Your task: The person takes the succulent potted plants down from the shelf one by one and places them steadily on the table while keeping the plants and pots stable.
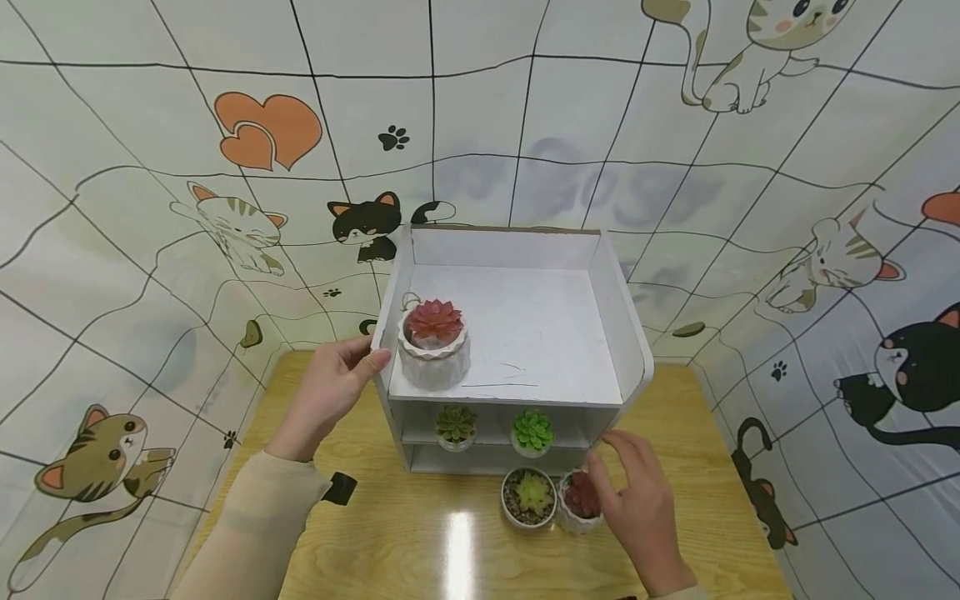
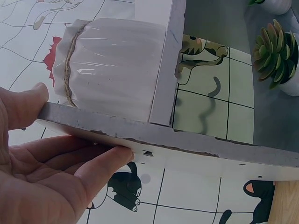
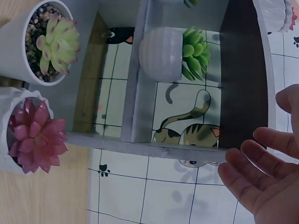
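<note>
Your left hand (image 1: 326, 396) reaches up from the lower left of the head view; your right hand (image 1: 641, 496) comes in from the lower right, its fingers bent and pointing up and left. The shelf (image 1: 528, 325) stands at the centre of the frame, between them, with a pot (image 1: 433, 367) on its top just beside your left thumb. A red plant (image 1: 581, 493) sits just left of your right hand. Your left thumb and fingers pinch the shelf's left side panel. Your right fingers are loosely spread, thumb apart, near the shelf's right edge; you cannot tell whether they touch it.
</note>
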Motion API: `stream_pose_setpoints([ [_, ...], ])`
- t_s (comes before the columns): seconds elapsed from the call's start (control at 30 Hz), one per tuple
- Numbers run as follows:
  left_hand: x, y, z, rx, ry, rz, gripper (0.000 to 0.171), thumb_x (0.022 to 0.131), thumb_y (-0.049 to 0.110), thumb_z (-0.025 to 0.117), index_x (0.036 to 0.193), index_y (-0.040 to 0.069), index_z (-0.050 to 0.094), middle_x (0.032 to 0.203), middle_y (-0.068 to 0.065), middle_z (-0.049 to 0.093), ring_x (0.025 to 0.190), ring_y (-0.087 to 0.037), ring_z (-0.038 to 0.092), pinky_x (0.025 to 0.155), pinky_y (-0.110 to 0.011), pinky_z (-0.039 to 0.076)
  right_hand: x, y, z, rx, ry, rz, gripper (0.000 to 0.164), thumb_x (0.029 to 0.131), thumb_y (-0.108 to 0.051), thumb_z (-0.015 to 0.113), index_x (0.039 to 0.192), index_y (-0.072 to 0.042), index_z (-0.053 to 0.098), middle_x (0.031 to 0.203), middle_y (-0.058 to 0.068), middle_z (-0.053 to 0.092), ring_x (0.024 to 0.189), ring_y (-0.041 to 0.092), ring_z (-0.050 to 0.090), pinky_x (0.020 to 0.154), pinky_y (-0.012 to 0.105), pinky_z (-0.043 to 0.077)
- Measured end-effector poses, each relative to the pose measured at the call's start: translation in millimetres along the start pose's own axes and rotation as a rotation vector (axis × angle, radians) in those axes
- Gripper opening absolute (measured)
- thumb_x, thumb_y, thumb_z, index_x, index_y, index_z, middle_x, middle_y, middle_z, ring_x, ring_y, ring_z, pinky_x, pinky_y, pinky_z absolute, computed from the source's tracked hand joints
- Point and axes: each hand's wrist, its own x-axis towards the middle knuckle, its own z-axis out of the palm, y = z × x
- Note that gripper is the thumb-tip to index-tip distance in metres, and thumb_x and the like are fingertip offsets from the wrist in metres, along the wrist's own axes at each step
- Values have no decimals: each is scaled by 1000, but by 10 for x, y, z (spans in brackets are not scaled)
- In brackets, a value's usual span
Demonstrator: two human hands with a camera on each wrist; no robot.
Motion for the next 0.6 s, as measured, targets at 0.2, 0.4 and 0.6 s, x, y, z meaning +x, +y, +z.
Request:
stream_pose_setpoints([
  [0.2, -3, 0, 0, 1, -1, 7, 39, 106, 12, 60, 139, -9, 60, 127, -25, 69, 111, -29, 67, 91, -19, 48, 71, 43, -32, 12, -2, 23, 32, 86, -4, 75, 116, 4, 69, 114, 20, 67, 104, 35, 65, 102, 5, 33],
  [0.4, -1, -1, -3, -7, -6, 15, 39, 106, 12, 60, 139, -9, 59, 128, -25, 68, 115, -32, 67, 92, -18, 48, 165, 60, -80, 11, 22, 50, 36, 87, -3, 75, 121, 7, 66, 111, 21, 67, 100, 34, 65, 92, 13, 41],
  [0.6, -4, 5, -2, -11, -6, 17, 38, 106, 11, 59, 138, -10, 60, 128, -26, 68, 113, -31, 67, 90, -16, 48, 270, 57, -152, 36, 29, 123, 37, 91, -2, 72, 125, 9, 62, 116, 23, 64, 105, 37, 63, 94, 11, 37],
])
